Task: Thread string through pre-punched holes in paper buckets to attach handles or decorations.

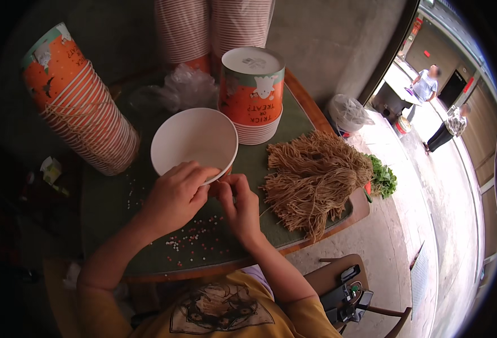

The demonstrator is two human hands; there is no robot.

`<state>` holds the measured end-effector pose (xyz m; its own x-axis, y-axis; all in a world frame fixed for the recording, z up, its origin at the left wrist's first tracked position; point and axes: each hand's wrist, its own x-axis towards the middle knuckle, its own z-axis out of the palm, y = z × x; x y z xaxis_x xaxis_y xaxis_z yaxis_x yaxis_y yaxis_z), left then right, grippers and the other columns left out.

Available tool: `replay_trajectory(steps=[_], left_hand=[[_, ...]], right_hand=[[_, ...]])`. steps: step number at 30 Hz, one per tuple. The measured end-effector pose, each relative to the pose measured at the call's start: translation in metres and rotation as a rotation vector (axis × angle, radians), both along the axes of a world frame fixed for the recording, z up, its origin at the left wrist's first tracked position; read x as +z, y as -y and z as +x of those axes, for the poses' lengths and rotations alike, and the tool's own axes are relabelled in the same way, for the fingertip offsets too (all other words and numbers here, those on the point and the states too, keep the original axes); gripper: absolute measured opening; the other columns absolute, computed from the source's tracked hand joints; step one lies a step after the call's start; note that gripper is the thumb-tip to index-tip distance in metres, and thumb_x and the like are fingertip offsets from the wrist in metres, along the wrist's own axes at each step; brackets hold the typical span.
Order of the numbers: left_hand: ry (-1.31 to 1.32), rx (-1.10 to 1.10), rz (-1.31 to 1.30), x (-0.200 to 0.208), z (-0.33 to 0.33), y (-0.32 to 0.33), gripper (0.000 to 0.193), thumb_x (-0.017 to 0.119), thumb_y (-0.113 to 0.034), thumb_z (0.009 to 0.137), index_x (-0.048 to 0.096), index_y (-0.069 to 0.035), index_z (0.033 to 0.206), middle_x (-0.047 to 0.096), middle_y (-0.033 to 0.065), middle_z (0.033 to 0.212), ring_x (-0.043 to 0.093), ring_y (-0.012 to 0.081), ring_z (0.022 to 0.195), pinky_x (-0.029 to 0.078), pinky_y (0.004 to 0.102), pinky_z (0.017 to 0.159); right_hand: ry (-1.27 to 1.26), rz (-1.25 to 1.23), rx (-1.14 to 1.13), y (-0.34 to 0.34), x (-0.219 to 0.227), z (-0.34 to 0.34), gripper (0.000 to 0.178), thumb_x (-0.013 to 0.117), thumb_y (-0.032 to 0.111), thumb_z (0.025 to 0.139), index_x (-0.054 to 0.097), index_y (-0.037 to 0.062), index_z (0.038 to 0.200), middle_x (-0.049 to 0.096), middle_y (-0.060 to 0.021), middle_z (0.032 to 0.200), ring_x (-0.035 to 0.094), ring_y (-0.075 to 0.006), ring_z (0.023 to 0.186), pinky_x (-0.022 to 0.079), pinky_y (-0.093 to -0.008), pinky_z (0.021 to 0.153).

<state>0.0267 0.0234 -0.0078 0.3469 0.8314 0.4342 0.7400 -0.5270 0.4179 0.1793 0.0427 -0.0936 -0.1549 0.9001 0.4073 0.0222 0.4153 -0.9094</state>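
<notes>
A paper bucket (pixel 189 138), white inside, is tilted on the table with its mouth facing me. My left hand (pixel 176 194) grips its near rim, fingers over the edge and thumb outside. Just to the right, my right hand (pixel 238 204) is closed in a pinch against the bucket's outer side; what its fingertips hold is hidden. Right of it lies a thick bundle of tan twine strands (pixel 316 180). Behind the bucket stands an upside-down stack of orange printed buckets (pixel 252 98). A taller stack of similar buckets (pixel 87 107), with strands around it, leans at the left.
Small red and white beads (pixel 189 242) are scattered on the green table (pixel 110 225). Crumpled clear plastic (pixel 189 87) and tall wrapped bucket stacks (pixel 214 28) stand behind. A chair (pixel 338 276) holding dark devices is at the lower right. Two people (pixel 426 84) are outside, far right.
</notes>
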Motion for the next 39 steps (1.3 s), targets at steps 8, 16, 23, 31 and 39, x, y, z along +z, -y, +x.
replay_trajectory(steps=[8,16,23,31,39], left_hand=[[0.158,-0.111,-0.182,0.009,-0.005,-0.006,0.023,0.055,-0.004,0.09,0.059,-0.004,0.113,0.063,0.0135,0.101,0.063,0.0313,0.092,0.05,0.0389,0.078],[0.165,-0.068,-0.816,0.022,-0.018,-0.045,0.019,0.052,-0.013,0.097,0.059,-0.002,0.111,0.066,0.0096,0.092,0.062,0.0157,0.079,0.05,0.0303,0.07],[0.133,-0.101,-0.823,0.014,-0.015,-0.053,0.015,0.052,-0.017,0.097,0.055,-0.002,0.097,0.062,0.0081,0.085,0.06,0.0135,0.077,0.049,0.0288,0.067],[0.304,-0.074,-0.439,0.015,-0.014,-0.043,0.009,0.053,-0.01,0.096,0.051,-0.002,0.095,0.057,0.004,0.086,0.054,0.0109,0.083,0.046,0.0285,0.077],[0.584,-0.204,-0.675,0.014,-0.008,-0.025,0.02,0.054,-0.003,0.094,0.048,-0.002,0.114,0.059,0.0061,0.095,0.055,0.0085,0.08,0.048,0.0251,0.069]], right_hand=[[0.039,-0.011,-0.04,-0.002,0.001,-0.003,0.01,0.054,0.011,0.097,0.05,0.0018,0.1,0.068,-0.0141,0.082,0.07,-0.0276,0.075,0.053,-0.0343,0.066],[0.165,-0.048,-0.092,-0.002,0.012,-0.003,0.015,0.055,0.014,0.098,0.053,-0.0004,0.1,0.066,-0.0105,0.077,0.064,-0.014,0.071,0.05,-0.0277,0.065],[0.08,-0.123,-0.045,-0.001,0.012,-0.002,0.013,0.053,0.013,0.098,0.053,0.0009,0.102,0.064,-0.0077,0.075,0.061,-0.013,0.067,0.049,-0.027,0.062],[0.153,0.018,-0.065,-0.008,0.054,0.018,0.016,0.059,0.01,0.094,0.057,0.0033,0.108,0.052,0.0006,0.065,0.045,-0.0039,0.059,0.039,-0.0209,0.055],[-0.177,-0.259,0.222,-0.027,0.047,0.01,0.014,0.064,0.017,0.093,0.064,0.0036,0.09,0.056,0.0085,0.072,0.046,-0.0008,0.064,0.037,-0.0185,0.057]])
